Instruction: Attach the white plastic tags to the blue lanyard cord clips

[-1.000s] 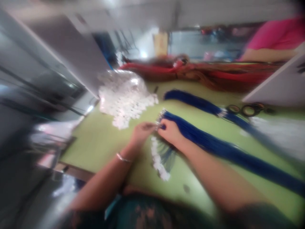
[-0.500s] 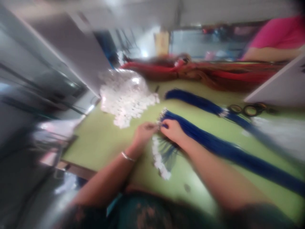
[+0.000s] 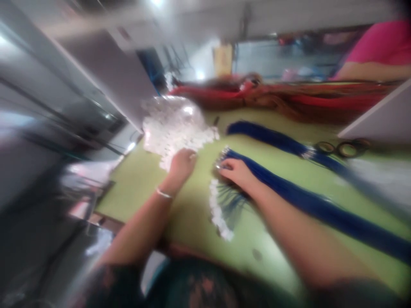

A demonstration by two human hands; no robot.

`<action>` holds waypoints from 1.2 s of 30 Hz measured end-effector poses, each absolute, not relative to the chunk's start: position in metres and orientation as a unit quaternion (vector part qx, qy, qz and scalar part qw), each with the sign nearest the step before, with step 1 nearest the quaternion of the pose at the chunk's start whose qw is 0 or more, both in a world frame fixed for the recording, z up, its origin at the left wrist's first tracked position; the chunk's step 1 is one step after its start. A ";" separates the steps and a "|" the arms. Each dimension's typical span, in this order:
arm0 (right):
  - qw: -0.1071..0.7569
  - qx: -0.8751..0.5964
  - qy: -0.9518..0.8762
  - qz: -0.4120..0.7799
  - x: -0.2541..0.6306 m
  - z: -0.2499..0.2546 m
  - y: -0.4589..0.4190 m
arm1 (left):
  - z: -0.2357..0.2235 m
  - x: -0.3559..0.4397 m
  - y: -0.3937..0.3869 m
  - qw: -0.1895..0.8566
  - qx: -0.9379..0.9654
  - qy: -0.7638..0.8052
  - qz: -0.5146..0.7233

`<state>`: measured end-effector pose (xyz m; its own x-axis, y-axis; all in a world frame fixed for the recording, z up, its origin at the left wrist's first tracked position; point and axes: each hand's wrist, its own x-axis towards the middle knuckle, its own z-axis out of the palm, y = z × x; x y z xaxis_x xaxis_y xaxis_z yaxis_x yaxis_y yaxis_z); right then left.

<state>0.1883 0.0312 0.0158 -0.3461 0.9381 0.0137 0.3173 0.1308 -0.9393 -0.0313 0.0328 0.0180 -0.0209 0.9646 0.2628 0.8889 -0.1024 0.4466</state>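
At the near edge of the pile of small white plastic connectors (image 3: 180,132), my left hand (image 3: 182,166) is closed, fingertips together. A small white connector (image 3: 192,156) seems to show at those fingertips, though blur softens it. My right hand (image 3: 236,172) pinches a blue wire at the tipped end of the long bundle of blue wires (image 3: 298,201). The gripped wire end is mostly hidden by the fingers. Just below that hand lies a curved row of white connectors (image 3: 216,209) with blue wires fanning out from them.
A second blue wire bundle (image 3: 266,136) lies farther back, tied near black-handled scissors (image 3: 346,148). Red and brown wire bundles (image 3: 289,100) stretch along the rear. Clear plastic (image 3: 379,175) lies at the right of the green tabletop (image 3: 135,192). Across the back, a person's pink sleeve (image 3: 382,45) shows.
My left hand has moved away from my right hand, left and back to the white connector pile. My right hand stays at the blue wire ends. The whole view has shifted slightly.
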 end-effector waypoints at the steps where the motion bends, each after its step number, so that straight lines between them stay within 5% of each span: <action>1: 0.336 -0.471 -0.673 0.460 0.188 0.016 0.031 | 0.016 -0.032 0.041 0.021 0.702 0.673 0.232; 5: 0.349 -0.478 -0.682 0.430 0.185 0.016 0.029 | 0.005 -0.029 0.059 -0.045 0.729 0.671 0.127; 9: 0.355 -0.482 -0.684 0.416 0.184 0.015 0.029 | 0.009 -0.025 0.051 0.008 0.725 0.665 0.181; 17: 0.366 -0.490 -0.676 0.411 0.181 0.011 0.028 | 0.020 -0.005 0.008 0.526 0.506 0.589 0.347; 36: 0.376 -0.483 -0.661 0.434 0.179 0.013 0.023 | 0.005 0.016 -0.001 0.620 0.377 0.525 0.445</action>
